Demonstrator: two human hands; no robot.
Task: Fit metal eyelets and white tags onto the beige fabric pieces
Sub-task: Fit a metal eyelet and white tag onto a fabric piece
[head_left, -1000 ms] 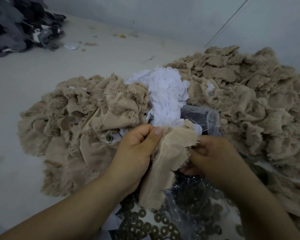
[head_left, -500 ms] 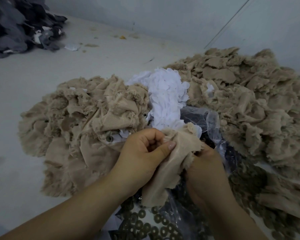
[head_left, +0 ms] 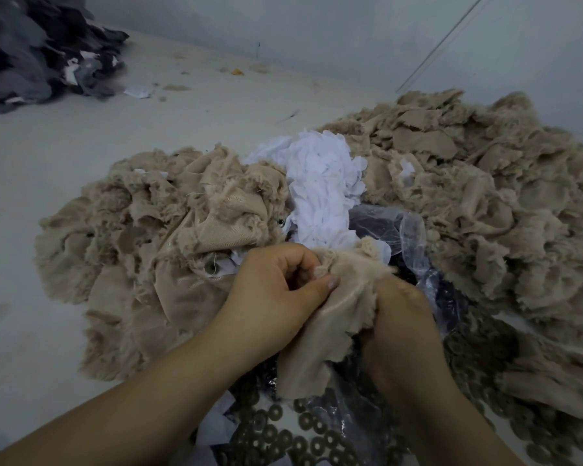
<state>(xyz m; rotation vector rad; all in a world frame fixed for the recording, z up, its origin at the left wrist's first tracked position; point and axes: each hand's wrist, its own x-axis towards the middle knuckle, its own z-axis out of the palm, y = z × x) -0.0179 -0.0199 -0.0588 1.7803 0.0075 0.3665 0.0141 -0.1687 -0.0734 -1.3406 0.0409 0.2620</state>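
Observation:
A beige fabric piece [head_left: 320, 344] hangs between my two hands at the centre. My left hand [head_left: 270, 297] pinches its upper edge with thumb and curled fingers. My right hand [head_left: 401, 327] grips the same piece from the right, its fingertips hidden under the cloth. Behind them lies a heap of white tags [head_left: 320, 183]. Dark metal eyelets [head_left: 283, 438] spill over the surface below my hands, partly in a clear plastic bag [head_left: 404, 230]. I cannot see whether an eyelet or tag is in the held piece.
A pile of beige fabric pieces [head_left: 155, 250] lies at the left and a larger beige pile [head_left: 485, 196] at the right. A heap of dark grey fabric [head_left: 34, 52] sits at the far left corner. A pale wall [head_left: 350, 35] bounds the back.
My right hand has moved in and up under the beige piece. My left thumb has slid right across the bunched edge, and the cloth is more crumpled between the hands.

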